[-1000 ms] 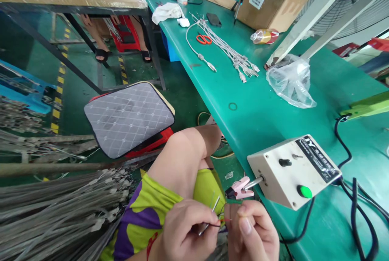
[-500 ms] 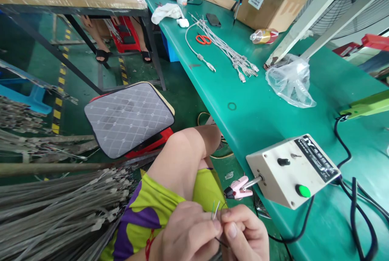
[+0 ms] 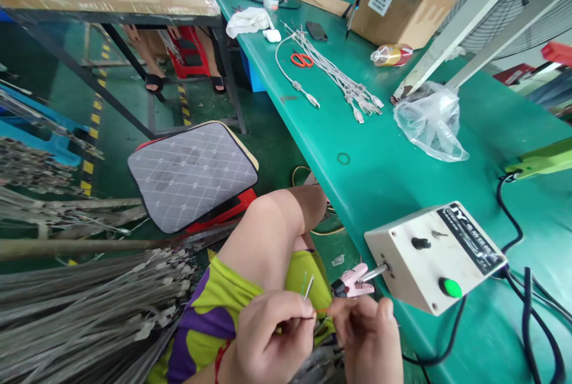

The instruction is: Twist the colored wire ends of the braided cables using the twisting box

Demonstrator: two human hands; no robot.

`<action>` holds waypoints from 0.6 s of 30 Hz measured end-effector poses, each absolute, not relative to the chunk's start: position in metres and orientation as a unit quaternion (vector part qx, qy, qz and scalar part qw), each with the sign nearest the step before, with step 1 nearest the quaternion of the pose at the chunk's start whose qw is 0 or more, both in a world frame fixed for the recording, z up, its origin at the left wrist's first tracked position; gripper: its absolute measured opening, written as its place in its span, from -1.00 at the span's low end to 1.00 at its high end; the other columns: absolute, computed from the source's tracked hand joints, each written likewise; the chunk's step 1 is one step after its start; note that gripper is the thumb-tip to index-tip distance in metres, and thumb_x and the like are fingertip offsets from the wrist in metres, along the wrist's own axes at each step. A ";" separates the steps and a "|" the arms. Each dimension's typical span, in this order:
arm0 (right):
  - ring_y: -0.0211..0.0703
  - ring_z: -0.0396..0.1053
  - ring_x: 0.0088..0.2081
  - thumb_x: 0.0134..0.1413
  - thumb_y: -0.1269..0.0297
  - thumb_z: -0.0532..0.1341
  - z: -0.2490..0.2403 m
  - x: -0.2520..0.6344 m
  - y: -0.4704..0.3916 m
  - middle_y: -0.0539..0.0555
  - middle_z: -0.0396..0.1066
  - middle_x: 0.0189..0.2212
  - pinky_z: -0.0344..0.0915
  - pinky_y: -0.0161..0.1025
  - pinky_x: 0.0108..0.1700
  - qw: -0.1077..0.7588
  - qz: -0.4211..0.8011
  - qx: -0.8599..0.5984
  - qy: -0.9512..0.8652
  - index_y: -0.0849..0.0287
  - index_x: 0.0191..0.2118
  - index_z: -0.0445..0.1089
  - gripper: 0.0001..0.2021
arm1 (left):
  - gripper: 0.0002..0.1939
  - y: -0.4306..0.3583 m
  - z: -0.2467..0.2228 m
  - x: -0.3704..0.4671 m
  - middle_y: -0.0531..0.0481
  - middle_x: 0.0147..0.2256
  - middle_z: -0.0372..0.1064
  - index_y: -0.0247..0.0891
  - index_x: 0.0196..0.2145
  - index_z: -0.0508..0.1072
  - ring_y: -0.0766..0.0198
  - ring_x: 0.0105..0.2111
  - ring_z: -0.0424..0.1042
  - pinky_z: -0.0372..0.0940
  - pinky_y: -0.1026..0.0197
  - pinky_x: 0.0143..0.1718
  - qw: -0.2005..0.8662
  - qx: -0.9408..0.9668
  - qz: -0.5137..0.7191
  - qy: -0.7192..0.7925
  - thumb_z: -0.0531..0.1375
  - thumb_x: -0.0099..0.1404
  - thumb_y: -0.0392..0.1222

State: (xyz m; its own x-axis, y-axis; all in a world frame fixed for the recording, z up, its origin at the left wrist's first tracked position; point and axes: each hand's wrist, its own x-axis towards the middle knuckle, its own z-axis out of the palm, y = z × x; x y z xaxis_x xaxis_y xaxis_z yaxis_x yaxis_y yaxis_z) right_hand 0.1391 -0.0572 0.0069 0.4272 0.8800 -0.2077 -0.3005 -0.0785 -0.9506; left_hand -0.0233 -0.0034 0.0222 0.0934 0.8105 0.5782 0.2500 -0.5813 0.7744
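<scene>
The left hand (image 3: 277,333), curled tight, held thin wires (image 3: 309,287) — and the right hand (image 3: 370,330) pinched an orange wire (image 3: 322,311) running between both — near a pink clip (image 3: 356,281) (poking from a white box (image 3: 424,262) on a table (image 3: 379,175)).

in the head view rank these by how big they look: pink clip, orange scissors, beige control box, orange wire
Largest to smallest, as they look:
1. beige control box
2. pink clip
3. orange scissors
4. orange wire, visible part only; the rest is hidden
</scene>
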 end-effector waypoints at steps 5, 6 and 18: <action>-0.19 0.36 -0.39 0.27 -0.26 0.50 0.025 0.135 -0.033 0.06 0.48 -0.34 0.48 -0.27 -0.29 0.681 0.578 -0.432 -0.120 -0.01 0.20 0.73 -0.44 | -0.75 -0.003 0.019 -0.021 0.10 -0.40 0.63 -0.18 -0.10 0.50 0.38 -0.60 0.60 0.50 0.45 -0.48 0.260 0.697 0.542 0.392 0.26 0.40 -0.51; -0.21 0.30 -0.40 0.26 -0.24 0.51 0.024 0.133 -0.032 0.03 0.42 -0.37 0.47 -0.29 -0.31 0.687 0.594 -0.404 -0.110 0.02 0.20 0.72 -0.43 | -0.75 -0.002 0.019 -0.020 0.11 -0.41 0.63 -0.18 -0.10 0.50 0.39 -0.60 0.59 0.50 0.46 -0.48 0.260 0.698 0.539 0.394 0.25 0.41 -0.51; -0.29 -0.16 -0.57 0.46 -0.22 0.40 0.014 0.131 -0.027 -0.22 -0.19 -0.67 0.38 -0.43 -0.37 0.688 0.601 -0.367 -0.175 -0.11 -0.04 0.77 -0.66 | -0.76 0.005 0.018 -0.013 0.13 -0.43 0.57 -0.17 -0.11 0.45 0.40 -0.60 0.56 0.47 0.47 -0.48 0.287 0.705 0.520 0.388 0.23 0.43 -0.50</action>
